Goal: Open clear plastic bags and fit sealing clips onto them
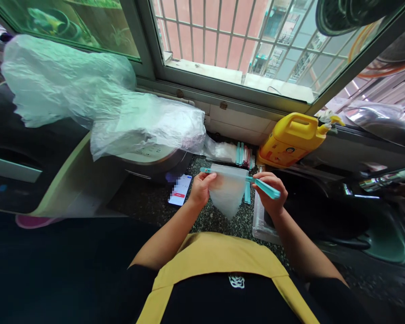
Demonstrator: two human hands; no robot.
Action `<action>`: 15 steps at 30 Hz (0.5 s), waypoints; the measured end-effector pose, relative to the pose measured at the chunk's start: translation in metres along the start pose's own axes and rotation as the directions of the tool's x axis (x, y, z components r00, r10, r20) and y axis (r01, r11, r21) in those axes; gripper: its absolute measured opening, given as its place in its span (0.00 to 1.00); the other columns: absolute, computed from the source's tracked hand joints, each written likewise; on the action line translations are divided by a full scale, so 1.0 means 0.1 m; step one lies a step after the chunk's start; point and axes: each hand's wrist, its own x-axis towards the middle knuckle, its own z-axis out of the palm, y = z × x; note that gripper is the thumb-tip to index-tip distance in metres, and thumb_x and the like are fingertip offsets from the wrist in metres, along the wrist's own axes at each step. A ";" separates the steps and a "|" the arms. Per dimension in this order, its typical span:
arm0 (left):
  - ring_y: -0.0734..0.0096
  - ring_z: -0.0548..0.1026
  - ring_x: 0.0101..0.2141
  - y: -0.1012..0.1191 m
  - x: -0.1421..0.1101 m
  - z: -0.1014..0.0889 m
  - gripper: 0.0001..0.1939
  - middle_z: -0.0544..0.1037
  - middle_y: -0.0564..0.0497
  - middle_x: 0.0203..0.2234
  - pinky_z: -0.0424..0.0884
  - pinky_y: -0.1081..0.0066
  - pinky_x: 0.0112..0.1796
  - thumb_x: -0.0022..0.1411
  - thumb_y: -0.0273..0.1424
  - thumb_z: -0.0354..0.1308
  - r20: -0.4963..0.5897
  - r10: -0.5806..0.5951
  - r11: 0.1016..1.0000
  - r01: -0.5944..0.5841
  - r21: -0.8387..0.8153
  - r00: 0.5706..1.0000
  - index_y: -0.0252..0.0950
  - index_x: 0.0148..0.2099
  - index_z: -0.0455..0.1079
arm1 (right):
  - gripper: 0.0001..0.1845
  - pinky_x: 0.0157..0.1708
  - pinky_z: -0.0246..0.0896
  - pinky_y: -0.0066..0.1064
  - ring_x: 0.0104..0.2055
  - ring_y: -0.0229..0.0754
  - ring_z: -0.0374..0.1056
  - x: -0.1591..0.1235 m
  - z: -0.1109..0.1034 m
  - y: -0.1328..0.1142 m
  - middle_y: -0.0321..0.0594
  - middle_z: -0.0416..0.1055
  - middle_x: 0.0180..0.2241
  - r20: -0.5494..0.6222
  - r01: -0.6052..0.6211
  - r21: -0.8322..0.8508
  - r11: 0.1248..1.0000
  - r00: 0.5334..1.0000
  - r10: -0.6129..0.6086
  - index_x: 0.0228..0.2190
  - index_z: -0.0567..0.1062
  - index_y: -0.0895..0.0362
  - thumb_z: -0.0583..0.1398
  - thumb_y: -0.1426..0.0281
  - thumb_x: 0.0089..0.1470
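A frosted translucent plastic bag (pixel 227 198) hangs between my two hands above the dark speckled counter, narrowing toward its bottom. My left hand (pixel 201 188) is closed on its upper left edge, pinching it together with one end of a thin teal rod. This rod runs across near the top of the bag. My right hand (pixel 272 191) grips a teal bag sealing clip (pixel 267 188) at the bag's right side, where the clip meets the rod. Several more teal clips (pixel 247 192) lie on the counter behind the bag, partly hidden by it.
A phone (pixel 180 190) lies left of my left hand. Further clips (pixel 239 153) rest by the wall. A yellow jug (pixel 290 139) stands behind my right hand, with a clear plastic tray (pixel 258 220) beneath. Large plastic bags (pixel 148 119) cover appliances at left; a sink (pixel 388 243) is at right.
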 end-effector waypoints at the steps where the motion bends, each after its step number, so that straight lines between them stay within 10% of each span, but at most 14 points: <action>1: 0.76 0.71 0.20 0.00 0.00 0.00 0.14 0.74 0.57 0.17 0.67 0.73 0.28 0.31 0.32 0.69 0.000 0.004 1.000 -0.004 0.002 1.000 0.35 0.21 0.69 | 0.07 0.31 0.70 0.34 0.34 0.40 0.73 0.00 -0.01 -0.01 0.39 0.75 0.32 0.009 -0.006 -0.007 1.000 1.000 0.007 0.31 0.71 0.53 0.65 0.67 0.49; 15: 0.75 0.72 0.20 0.00 -0.03 -0.01 0.11 0.76 0.55 0.17 0.68 0.72 0.28 0.34 0.32 0.69 0.034 0.062 0.998 -0.063 0.029 0.998 0.35 0.21 0.71 | 0.13 0.32 0.69 0.33 0.34 0.39 0.71 0.06 -0.02 -0.04 0.38 0.74 0.34 0.056 0.110 -0.066 0.992 0.993 -0.106 0.38 0.77 0.49 0.64 0.74 0.49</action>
